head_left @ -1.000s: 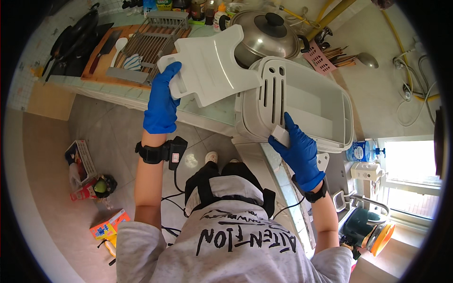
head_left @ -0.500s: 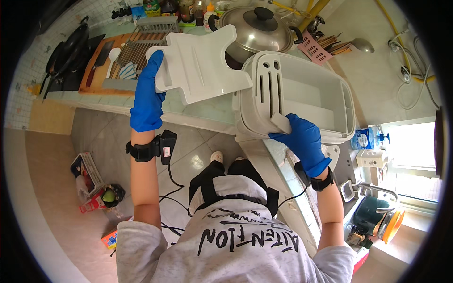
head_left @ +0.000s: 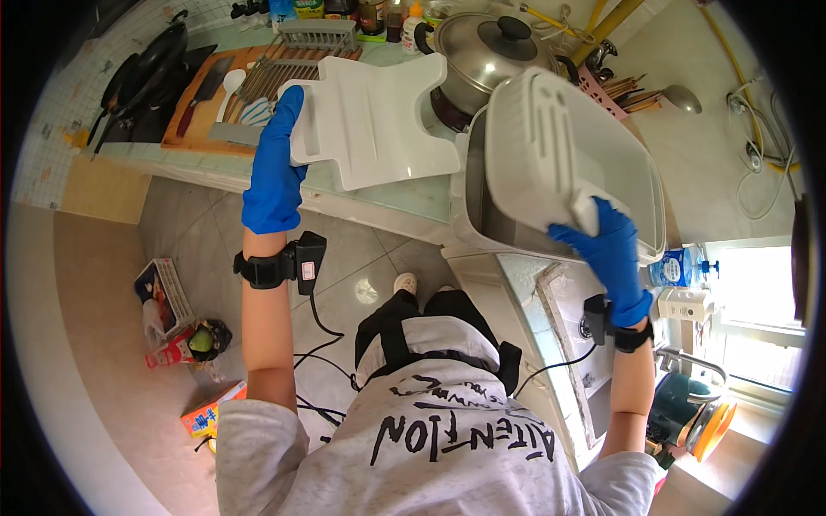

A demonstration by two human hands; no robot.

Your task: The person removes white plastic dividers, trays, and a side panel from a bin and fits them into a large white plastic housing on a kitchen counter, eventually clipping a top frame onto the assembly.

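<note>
My left hand (head_left: 277, 163), in a blue glove, grips the edge of a flat white plastic panel (head_left: 374, 129) with cut-out corners, held out over the counter. A blue glove also covers my right hand (head_left: 611, 249), closed at the near corner of a slotted white plastic insert (head_left: 527, 142). That insert is tilted up above a large whitish plastic bin (head_left: 471, 219), its far side raised. A small white block (head_left: 587, 213) shows at my right fingers; whether it is separate from the insert I cannot tell. The insert hides part of the bin's inside.
Behind stands a lidded steel pot (head_left: 482, 64), beside a pink basket (head_left: 602, 96) of utensils. Farther left are a wooden board (head_left: 185, 129) with a knife (head_left: 205, 96), a dish rack (head_left: 314, 39) and dark pans (head_left: 146, 77). A sink (head_left: 589, 344) lies at the right.
My right hand has moved right, lifting and tilting the slotted insert out of the bin's top. My left hand still holds the panel. The whole view has shifted slightly.
</note>
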